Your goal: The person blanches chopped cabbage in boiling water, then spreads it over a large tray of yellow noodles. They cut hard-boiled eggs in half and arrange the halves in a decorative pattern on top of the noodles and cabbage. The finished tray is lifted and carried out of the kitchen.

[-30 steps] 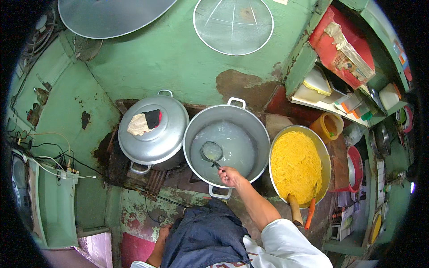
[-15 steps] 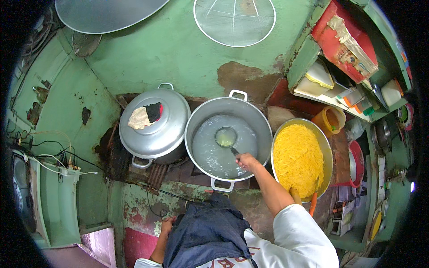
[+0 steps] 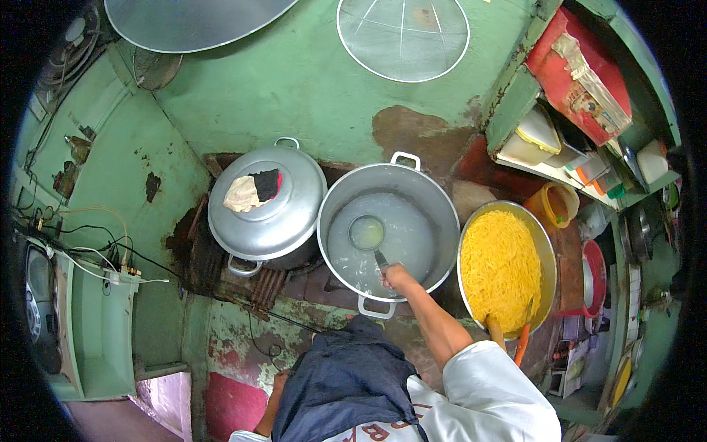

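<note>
My right hand is closed round the dark handle of a round strainer. Its bowl sits in the cloudy water of a large open metal pot, left of the pot's middle, and something pale yellowish shows inside it. My left hand hangs low beside the dark apron, which covers most of its fingers; I cannot see it holding anything. To the right of the pot stands a big metal basin heaped with yellow noodles. A wooden handle and an orange handle stick out over its near rim.
A lidded metal pot stands on the left, cloths on its lid. Behind the basin is a yellow-orange bucket; a pink tub stands farther right. Shelves with containers line the right wall. A round mesh sieve hangs at the back.
The view has shifted a little, so the pots appear farther right. The strainer has moved left within the pot, still in my right hand. My left hand is now more hidden by the apron.
</note>
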Demonstrator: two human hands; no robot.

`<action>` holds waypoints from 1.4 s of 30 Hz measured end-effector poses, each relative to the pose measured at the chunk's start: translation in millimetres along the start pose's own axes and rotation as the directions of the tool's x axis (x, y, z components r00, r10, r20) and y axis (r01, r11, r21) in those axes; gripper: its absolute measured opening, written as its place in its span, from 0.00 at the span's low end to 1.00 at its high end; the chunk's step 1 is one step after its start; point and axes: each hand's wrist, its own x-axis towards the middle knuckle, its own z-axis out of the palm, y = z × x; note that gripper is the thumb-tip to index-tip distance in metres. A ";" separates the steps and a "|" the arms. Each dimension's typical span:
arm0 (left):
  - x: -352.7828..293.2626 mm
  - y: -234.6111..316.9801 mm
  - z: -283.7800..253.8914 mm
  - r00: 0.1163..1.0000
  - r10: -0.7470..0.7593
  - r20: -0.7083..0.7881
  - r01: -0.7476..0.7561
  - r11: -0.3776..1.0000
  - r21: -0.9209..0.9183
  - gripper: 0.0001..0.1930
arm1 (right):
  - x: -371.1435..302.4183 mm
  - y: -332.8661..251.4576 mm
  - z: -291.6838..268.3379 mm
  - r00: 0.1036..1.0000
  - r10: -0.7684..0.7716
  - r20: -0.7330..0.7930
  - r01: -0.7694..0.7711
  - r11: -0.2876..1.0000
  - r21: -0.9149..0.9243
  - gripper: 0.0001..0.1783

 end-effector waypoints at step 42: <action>37.2 101.5 41.4 0.987 -0.109 0.114 0.056 0.919 0.391 0.21 | -136.2 66.3 -41.6 0.994 0.075 0.082 -0.104 0.887 0.451 0.08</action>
